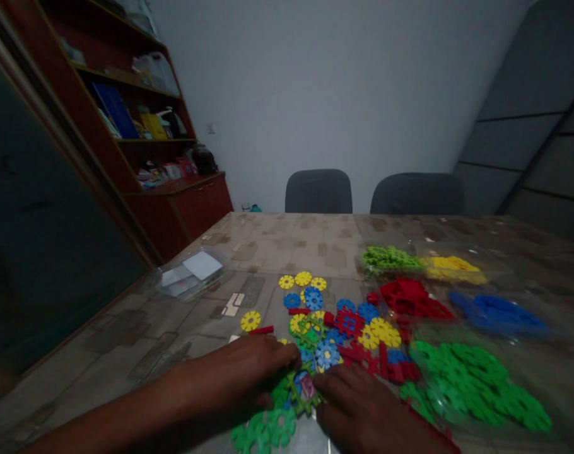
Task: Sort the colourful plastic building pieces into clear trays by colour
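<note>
A green square-framed plastic building piece [297, 403] with a pinkish picture in its middle lies between my hands. My right hand [357, 403] has its fingers bent and pressed together at the right edge of this piece. From the left reaches my left hand [263, 359], fingers curled down over the pile near the piece's upper left corner; what its fingertips grip is hidden. Green flower-shaped pieces [268, 429] lie beneath and below my left hand. Just beyond both hands are a light blue notched disc [327, 355], red square pieces [348, 321] and yellow notched discs [385, 331].
Sorted pieces fill clear trays at right: lime green [391, 257], yellow [452, 268], red [412, 296], blue [502, 314] and green [480, 384]. A clear tray with white cards [202, 265] is at left. Two grey chairs [318, 190] stand behind the patterned table [277, 236].
</note>
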`<action>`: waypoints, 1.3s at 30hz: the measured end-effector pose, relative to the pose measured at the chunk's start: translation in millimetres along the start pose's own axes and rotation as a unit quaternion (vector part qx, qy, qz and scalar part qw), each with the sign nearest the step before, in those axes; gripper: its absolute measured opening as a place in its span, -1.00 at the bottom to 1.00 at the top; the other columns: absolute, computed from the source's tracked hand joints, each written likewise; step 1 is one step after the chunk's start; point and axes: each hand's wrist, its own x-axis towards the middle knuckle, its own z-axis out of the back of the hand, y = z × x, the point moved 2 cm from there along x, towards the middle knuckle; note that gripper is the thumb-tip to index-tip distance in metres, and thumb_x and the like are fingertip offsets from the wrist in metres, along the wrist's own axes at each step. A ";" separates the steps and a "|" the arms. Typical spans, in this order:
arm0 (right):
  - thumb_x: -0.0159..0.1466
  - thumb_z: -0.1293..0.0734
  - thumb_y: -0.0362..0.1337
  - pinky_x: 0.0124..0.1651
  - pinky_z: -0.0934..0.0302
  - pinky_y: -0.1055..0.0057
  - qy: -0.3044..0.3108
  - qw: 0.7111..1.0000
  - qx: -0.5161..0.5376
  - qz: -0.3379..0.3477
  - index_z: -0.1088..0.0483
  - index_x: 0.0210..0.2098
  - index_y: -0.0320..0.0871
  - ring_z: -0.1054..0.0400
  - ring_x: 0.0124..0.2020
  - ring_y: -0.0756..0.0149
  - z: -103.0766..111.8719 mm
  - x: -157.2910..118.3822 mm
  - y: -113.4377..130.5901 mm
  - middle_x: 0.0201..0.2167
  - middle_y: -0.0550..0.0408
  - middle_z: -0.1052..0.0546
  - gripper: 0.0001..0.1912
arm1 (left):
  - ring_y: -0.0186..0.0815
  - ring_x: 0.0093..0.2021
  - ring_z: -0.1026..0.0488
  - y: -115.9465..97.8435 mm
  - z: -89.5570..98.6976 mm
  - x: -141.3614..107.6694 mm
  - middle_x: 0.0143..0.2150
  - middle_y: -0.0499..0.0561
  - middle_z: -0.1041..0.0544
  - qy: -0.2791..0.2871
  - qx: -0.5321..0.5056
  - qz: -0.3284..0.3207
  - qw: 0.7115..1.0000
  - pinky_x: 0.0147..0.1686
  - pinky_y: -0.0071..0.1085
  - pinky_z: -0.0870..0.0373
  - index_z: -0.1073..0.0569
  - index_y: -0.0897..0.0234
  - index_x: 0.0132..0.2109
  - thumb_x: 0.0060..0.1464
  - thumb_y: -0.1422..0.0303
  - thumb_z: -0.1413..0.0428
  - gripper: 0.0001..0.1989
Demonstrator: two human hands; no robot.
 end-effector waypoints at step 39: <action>0.22 -0.34 -0.19 -0.48 -0.24 0.42 -0.052 0.751 0.490 -0.439 -0.37 -0.15 -0.07 -0.35 -0.50 0.37 38.1 15.1 -38.8 -0.33 0.14 -0.51 -0.79 | -0.03 0.49 -0.01 -48.9 -26.1 73.8 0.52 0.20 -0.07 -0.198 -0.257 -0.047 0.945 0.44 0.03 0.05 -0.01 0.19 0.48 0.46 0.13 0.16 -0.44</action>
